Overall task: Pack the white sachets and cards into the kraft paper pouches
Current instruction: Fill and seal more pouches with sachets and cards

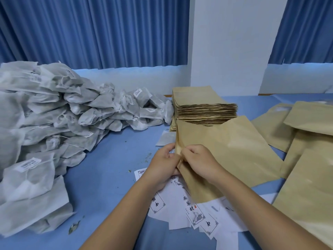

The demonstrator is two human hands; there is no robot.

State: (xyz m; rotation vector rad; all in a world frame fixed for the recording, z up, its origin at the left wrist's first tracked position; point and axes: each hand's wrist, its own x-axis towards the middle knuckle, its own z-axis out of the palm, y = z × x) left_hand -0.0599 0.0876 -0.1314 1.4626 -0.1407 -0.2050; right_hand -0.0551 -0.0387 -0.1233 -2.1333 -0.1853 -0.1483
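Your left hand (163,166) and right hand (198,164) both pinch the left edge of one kraft pouch (232,156), fingers curled on the paper. The pouch lies partly over the printed cards (182,212) on the blue table (111,177). Just behind it stands the stack of flat pouches (203,105). The white sachets (54,114) are heaped at left, loose pouches (306,168) at right.

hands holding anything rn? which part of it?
Yes. Left hand and right hand both pinch one kraft pouch at its left edge, apparently its opening.
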